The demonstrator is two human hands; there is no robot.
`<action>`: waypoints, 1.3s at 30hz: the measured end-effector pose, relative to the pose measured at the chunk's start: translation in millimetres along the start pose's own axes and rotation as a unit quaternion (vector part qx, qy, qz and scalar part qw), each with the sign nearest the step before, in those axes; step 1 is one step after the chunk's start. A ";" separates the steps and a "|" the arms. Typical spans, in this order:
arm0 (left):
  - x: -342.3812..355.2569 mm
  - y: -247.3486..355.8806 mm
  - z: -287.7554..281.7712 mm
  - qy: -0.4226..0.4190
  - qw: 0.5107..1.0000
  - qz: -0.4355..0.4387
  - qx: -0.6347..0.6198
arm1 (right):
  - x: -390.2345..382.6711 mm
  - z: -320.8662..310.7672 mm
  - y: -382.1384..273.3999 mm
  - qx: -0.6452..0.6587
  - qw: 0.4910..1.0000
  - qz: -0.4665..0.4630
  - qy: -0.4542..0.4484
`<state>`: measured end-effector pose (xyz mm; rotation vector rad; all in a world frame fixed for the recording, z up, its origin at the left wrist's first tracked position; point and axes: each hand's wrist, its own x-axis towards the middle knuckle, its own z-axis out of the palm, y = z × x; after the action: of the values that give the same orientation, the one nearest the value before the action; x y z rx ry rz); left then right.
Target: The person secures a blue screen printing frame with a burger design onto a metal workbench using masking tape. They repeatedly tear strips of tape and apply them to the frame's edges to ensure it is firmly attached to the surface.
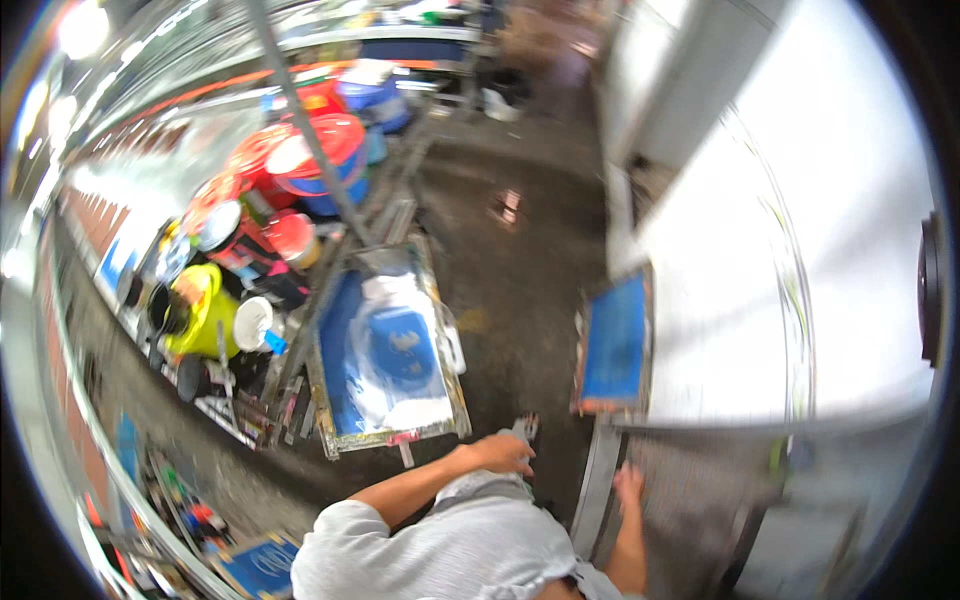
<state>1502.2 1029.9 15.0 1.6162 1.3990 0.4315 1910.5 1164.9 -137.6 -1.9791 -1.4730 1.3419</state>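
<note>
My left hand [505,453] hangs in front of my waist, blurred, its fingers loosely stretched and nothing seen in it. Lower right, my right hand [630,487] hangs away from my body, fingers slightly apart, also with nothing seen in it. Left of centre, nearest my left hand, is a framed blue screen [341,395] with white smears and a glossy clear sheet or film over part of it. A smaller framed blue panel [613,340] stands by the white wall, beyond my right hand. Neither hand touches these things.
Buckets with red lids [318,150], a yellow bucket [208,320] and a white tub [254,324] crowd the left side. A dark, wet-looking floor [500,270] runs ahead, beside a white wall [740,290]. Another blue framed panel [265,568] lies lower left.
</note>
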 end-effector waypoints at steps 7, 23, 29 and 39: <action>153.8 38.0 -111.5 0.104 0.994 -0.031 -0.015 | 83.5 7.3 -20.3 -0.259 0.935 0.007 -0.242; 393.2 -66.2 -428.8 0.195 0.972 -0.101 -0.088 | 576.8 147.0 -397.9 -0.059 0.961 0.092 -0.254; 420.0 -129.4 -569.9 0.381 0.887 -0.116 -0.233 | 736.1 271.8 -647.1 -0.079 0.944 -0.087 -0.309; 493.2 -273.4 -791.1 0.424 0.828 -0.211 -0.302 | 802.1 470.4 -799.7 -0.177 0.907 -0.039 -0.380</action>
<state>887.2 1780.9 53.2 0.5371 1.9244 1.2731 1088.5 2073.9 -186.9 -1.6059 -2.2388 2.0680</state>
